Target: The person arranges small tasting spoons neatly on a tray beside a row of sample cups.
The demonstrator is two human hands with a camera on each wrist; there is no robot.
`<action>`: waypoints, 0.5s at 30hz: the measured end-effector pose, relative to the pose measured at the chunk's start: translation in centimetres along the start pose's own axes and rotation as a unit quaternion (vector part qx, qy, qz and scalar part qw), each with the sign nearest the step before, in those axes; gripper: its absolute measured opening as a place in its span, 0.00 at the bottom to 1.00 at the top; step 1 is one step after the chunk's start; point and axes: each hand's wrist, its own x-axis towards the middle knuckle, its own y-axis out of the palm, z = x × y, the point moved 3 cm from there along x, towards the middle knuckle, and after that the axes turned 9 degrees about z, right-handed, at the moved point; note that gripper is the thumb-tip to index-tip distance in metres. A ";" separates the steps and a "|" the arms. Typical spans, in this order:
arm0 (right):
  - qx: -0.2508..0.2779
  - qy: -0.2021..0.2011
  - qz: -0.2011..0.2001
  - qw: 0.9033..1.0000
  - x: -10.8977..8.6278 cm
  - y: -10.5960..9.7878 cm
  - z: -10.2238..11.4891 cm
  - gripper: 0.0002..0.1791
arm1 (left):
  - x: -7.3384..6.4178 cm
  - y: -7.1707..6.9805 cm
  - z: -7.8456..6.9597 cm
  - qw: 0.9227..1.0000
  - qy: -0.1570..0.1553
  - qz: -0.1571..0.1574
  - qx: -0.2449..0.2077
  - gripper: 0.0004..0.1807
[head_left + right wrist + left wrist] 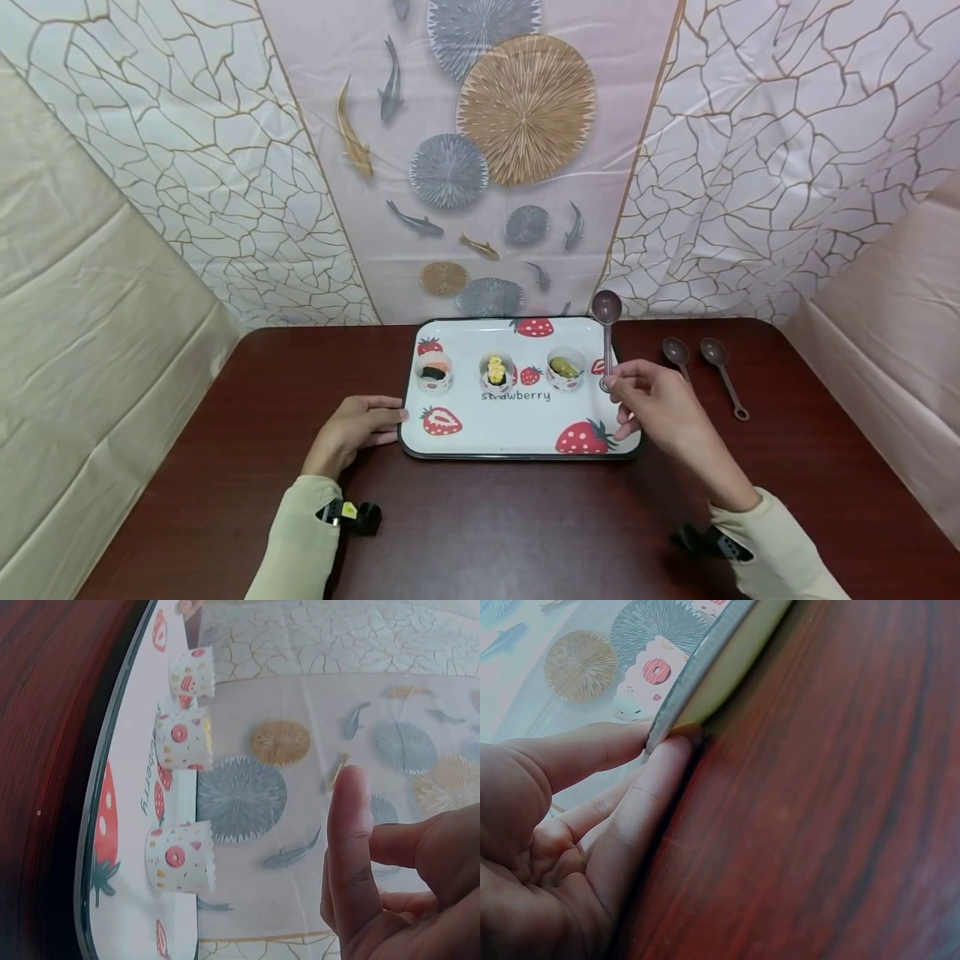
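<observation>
A white strawberry-print tray (pixel 495 429) with a dark rim lies on the table. My left hand (pixel 358 425) pinches its left edge, thumb above and fingers beneath, as the left wrist view shows. My right hand (pixel 660 404) holds a brown spoon (pixel 607 310) by the handle end, bowl upward, over the tray's right side. The right wrist view shows that hand's fingers (pixel 349 847) but not the spoon. Three printed paper cups stand in a row on the tray: the left cup (pixel 435 386) has orange and black food, the middle cup (pixel 484 382) yellow, the right cup (pixel 564 384) green.
Two more brown spoons lie right of the tray: one spoon (pixel 676 350) partly behind my right hand, another spoon (pixel 720 367) farther right. A patterned cloth (pixel 487 250) hangs behind the dark red wooden table (pixel 495 525). Beige padded panels (pixel 90 333) flank it.
</observation>
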 end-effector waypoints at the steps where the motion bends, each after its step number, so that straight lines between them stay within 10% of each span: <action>1: 0.000 0.001 0.002 1.000 0.0 0.1 0.1 0.16 | 0.0 0.0 0.0 1.000 0.000 0.000 -0.001 0.25; 15: 0.001 -0.016 0.007 1.000 0.5 2.0 1.7 0.11 | 0.2 -0.2 0.2 1.000 -0.001 -0.006 -0.001 0.24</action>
